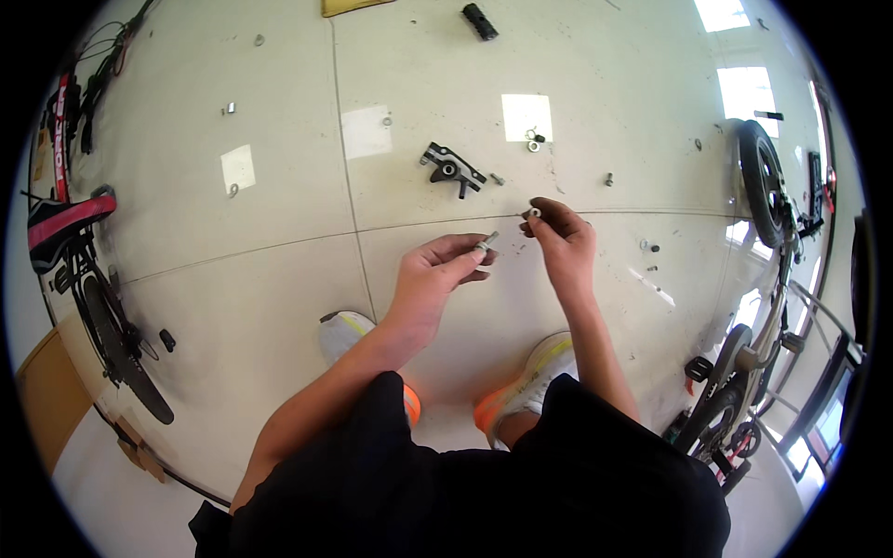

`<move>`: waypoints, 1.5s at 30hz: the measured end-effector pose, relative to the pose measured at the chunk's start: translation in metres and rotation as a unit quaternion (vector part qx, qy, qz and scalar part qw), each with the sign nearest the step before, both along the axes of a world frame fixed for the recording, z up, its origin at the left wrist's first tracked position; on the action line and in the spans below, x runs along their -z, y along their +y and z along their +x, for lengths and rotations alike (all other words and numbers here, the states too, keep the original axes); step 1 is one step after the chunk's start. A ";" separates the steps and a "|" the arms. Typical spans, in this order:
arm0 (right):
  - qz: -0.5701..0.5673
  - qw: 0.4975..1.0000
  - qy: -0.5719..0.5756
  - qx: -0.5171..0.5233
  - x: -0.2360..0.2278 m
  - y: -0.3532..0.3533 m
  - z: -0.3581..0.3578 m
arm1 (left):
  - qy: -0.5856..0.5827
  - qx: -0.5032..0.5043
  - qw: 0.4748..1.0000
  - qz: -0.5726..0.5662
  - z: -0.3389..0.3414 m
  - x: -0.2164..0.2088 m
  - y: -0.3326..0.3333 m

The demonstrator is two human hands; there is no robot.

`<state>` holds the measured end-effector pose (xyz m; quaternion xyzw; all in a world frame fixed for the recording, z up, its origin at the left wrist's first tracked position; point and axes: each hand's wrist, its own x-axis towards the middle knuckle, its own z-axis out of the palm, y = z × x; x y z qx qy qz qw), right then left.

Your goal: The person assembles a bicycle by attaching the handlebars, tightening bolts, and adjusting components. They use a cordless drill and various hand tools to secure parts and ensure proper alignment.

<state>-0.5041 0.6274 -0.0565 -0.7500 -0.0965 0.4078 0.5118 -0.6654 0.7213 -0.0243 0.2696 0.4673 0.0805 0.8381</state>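
My left hand (435, 277) pinches a small metal bolt (489, 240) between thumb and fingertips, its shank pointing up and to the right. A short gap away, my right hand (566, 246) grips a small pale ring (534, 213), like a washer or nut, at its fingertips. The bolt and the ring are apart. On the floor beyond my hands lies a black and silver bicycle brake caliper (450, 170). Beside its right end rests a small screw (498, 179).
Small rings and parts (533, 146) lie behind the caliper, and a black cylindrical part (480, 21) farther off. Another small fastener (609, 179) is to the right. A bicycle with a red and black saddle (73, 228) stands left; another bicycle (767, 325) stands right. My shoes (535, 381) are below.
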 end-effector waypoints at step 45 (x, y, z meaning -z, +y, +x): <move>0.125 0.977 0.170 -0.034 -0.032 0.057 -0.031 | -0.018 -0.074 0.997 -0.014 -0.017 -0.016 0.041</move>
